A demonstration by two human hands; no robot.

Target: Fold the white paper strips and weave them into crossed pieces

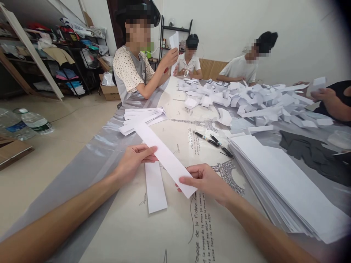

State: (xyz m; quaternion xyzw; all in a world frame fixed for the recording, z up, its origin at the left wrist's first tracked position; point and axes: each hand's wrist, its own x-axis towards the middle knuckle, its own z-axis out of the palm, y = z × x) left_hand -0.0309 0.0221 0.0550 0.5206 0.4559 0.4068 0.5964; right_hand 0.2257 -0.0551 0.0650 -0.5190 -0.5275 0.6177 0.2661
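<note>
A long white paper strip (167, 155) is held slantwise above the table, between both my hands. My left hand (137, 157) pinches its left edge near the middle, thumb on top. Around the lower right end, my right hand (205, 180) grips it with the thumb across its face. Under it, a second paper strip (155, 191) lies on the printed tablecloth (123, 223), its upper part hidden by my left hand and the held strip. Just beyond the held strip's far end is a small pile of folded paper strips (142, 117).
A stack of white paper sheets (282, 179) lies at the right, with several pens (211, 140) beside it. Behind is a large heap of folded paper pieces (255, 98). Several people sit around the table; one person (134, 69) at the left holds up paper. Plastic bottles (35, 120) stand on the floor.
</note>
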